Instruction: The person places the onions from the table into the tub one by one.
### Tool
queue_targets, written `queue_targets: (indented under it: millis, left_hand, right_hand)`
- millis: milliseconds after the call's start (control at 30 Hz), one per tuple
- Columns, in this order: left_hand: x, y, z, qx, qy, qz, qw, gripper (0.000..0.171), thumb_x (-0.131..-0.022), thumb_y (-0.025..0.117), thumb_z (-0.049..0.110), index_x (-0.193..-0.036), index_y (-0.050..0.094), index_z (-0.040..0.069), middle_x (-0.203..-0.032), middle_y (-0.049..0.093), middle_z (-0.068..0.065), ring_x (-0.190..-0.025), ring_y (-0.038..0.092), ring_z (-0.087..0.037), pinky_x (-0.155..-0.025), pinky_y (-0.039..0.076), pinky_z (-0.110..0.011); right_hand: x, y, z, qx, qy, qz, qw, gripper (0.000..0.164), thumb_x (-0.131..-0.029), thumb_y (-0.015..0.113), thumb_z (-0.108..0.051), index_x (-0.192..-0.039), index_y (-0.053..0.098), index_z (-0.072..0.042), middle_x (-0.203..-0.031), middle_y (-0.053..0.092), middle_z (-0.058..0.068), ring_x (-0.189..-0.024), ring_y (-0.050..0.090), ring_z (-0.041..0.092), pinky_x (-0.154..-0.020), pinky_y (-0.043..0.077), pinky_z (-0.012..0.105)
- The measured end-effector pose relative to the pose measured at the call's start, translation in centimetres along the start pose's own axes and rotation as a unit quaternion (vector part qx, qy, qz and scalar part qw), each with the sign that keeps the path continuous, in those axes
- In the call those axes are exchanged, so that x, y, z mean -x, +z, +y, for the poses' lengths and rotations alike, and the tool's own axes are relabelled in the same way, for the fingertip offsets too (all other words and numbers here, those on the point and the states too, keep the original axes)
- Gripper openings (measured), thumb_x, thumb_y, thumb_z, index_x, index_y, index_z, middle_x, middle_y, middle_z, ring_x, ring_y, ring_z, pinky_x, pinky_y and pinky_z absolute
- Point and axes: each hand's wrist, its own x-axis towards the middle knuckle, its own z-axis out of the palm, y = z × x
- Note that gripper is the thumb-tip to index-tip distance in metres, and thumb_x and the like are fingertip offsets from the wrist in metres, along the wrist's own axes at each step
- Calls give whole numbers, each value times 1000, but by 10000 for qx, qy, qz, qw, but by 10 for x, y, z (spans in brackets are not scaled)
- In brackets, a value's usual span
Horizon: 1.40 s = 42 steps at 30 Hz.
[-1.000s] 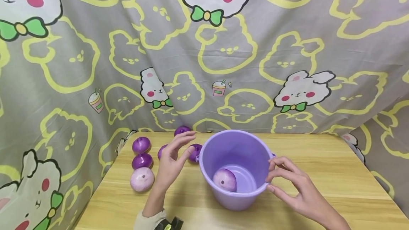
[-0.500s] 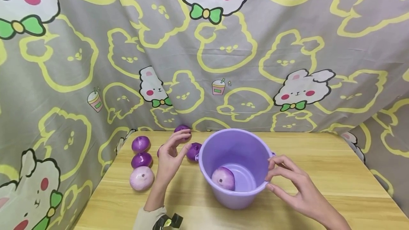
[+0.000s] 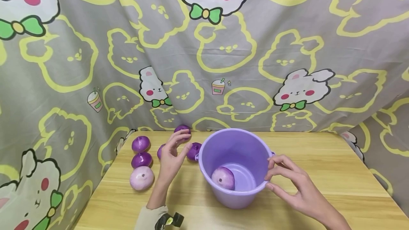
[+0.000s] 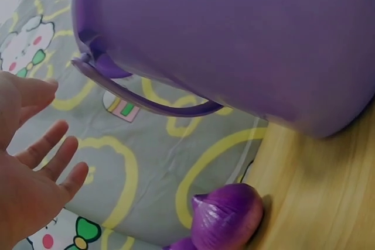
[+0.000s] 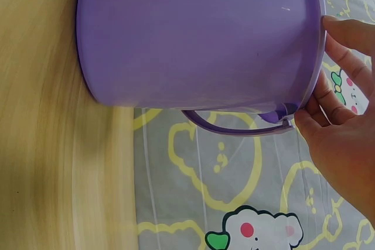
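A purple bucket [image 3: 234,200] stands upright on the table, with one red onion [image 3: 223,178] lying inside it. My right hand [image 3: 295,185] holds the bucket's rim at its right side, thumb and fingertips spread along the edge. In the right wrist view the little fingers of that hand [image 5: 337,103] sit beside the handle hinge. My left hand [image 3: 172,160] hovers left of the bucket, fingers apart and loosely bent, with nothing in it. Behind it lie dark red onions [image 3: 194,152], one partly hidden by the hand. The left wrist view shows the bucket's hanging handle [image 4: 158,106].
Left of my left hand, two dark red onions [image 3: 141,144] and a paler onion [image 3: 142,178] form a row. Another onion [image 3: 182,130] sits at the table's back edge. A patterned curtain [image 3: 191,56] hangs behind the wooden table [image 3: 335,173].
My left hand has shifted only slightly, its fingers a little lower. The right hand stays on the bucket rim, and the onions stay in place.
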Motion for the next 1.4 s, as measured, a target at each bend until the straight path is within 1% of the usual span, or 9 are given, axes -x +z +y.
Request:
queue_targets:
  millis: [167, 333, 433, 633, 800, 900, 1033, 1233, 1400]
  left_hand:
    - [2, 2, -7, -181, -52, -26, 9998, 30, -88, 70, -15, -118, 66, -11, -133, 57, -30, -126, 55, -42, -108, 48, -38]
    - [2, 6, -8, -374, -292, -95, 9988, 30, -89, 71, -12, -119, 68, -7, -134, 59, -22, -128, 54, -42, -111, 45, -42]
    - [1, 10, 0, -515, -411, -127, 9977, 30, -89, 71, -12, -118, 68, -6, -133, 59, -23, -128, 53, -44, -111, 44, -48]
    - [-3, 14, 20, -1208, -380, -216, 9917, 28, -87, 73, -10, -114, 71, -2, -130, 62, -26, -125, 56, -43, -105, 48, -41]
    - [-4, 13, 22, -1387, -300, -240, 9896, 31, -85, 75, -12, -114, 72, -2, -128, 64, -22, -124, 56, -45, -102, 47, -61]
    - [-2, 13, 16, -1588, -186, -281, 9867, 33, -82, 77, -13, -113, 72, -2, -128, 64, -23, -124, 57, -48, -101, 46, -63]
    - [2, 12, -2, -1806, -100, -365, 9828, 35, -82, 80, -10, -114, 73, 2, -130, 65, -19, -126, 56, -47, -107, 44, -56]
    - [6, 0, -28, -1839, -341, -625, 9804, 37, -86, 82, 4, -120, 73, 13, -137, 63, -8, -133, 54, -35, -110, 42, -57]
    - [7, -1, -33, -1867, -401, -736, 9788, 37, -86, 81, 1, -121, 73, 8, -138, 61, -14, -133, 53, -40, -114, 36, -60]
  right_hand:
    - [0, 0, 0, -33, -13, 7, 10000, 42, -71, 86, 7, -100, 71, -19, -112, 58, 4, -115, 54, 17, -104, 41, 20]
    - [-1, 0, -2, -39, 11, 14, 10000, 43, -71, 86, 8, -100, 70, -19, -112, 58, 4, -114, 54, 17, -104, 41, 20]
    - [-1, 0, -2, -53, 14, 20, 10000, 43, -71, 85, 9, -100, 70, -18, -112, 58, 4, -113, 54, 18, -103, 41, 20]
    - [-2, 0, -1, -54, -50, 23, 10000, 42, -71, 85, 8, -100, 70, -18, -112, 58, 4, -113, 54, 18, -103, 41, 21]
    - [-1, 0, 0, -36, -71, 23, 10000, 41, -72, 86, 7, -100, 70, -18, -113, 58, 4, -115, 54, 18, -104, 42, 22]
    - [0, 1, 0, -10, -79, 23, 10000, 41, -72, 86, 6, -100, 70, -18, -112, 58, 4, -115, 54, 18, -104, 42, 21]
    - [0, 0, -1, 2, -70, 20, 10000, 40, -73, 86, 6, -100, 70, -18, -113, 58, 4, -115, 54, 18, -105, 42, 21]
    - [-1, 1, -2, -9, -73, 14, 10000, 41, -72, 86, 7, -100, 70, -18, -113, 58, 4, -115, 54, 19, -105, 42, 22]
    - [-2, 0, -3, -4, -49, -6, 10000, 42, -71, 86, 8, -100, 70, -18, -113, 57, 4, -114, 54, 18, -105, 42, 21]
